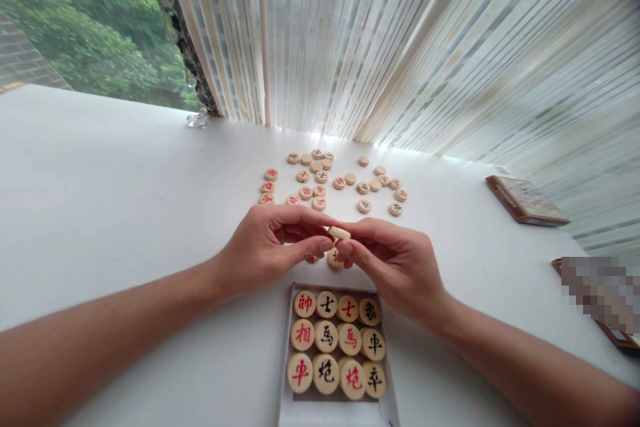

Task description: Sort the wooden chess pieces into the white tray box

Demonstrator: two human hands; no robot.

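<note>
A round Chinese chess piece (339, 233) is tilted on edge between my two hands, just beyond the box. My right hand (400, 263) pinches it between thumb and index finger. From the other side, the fingertips of my left hand (277, 240) close on it too. Right below, another piece with a black character (335, 258) is partly covered by my fingers. The open box (287, 347) holds rows of pieces with red and black characters, such as a red piece (305, 304) in its far left corner.
Several loose pieces (306, 193) lie scattered on the white table (125, 213) beyond my hands, some face down. A flat box (527, 200) and a partly blurred one (597, 300) lie on the right. Striped curtains (350, 40) hang at the back, beside a window.
</note>
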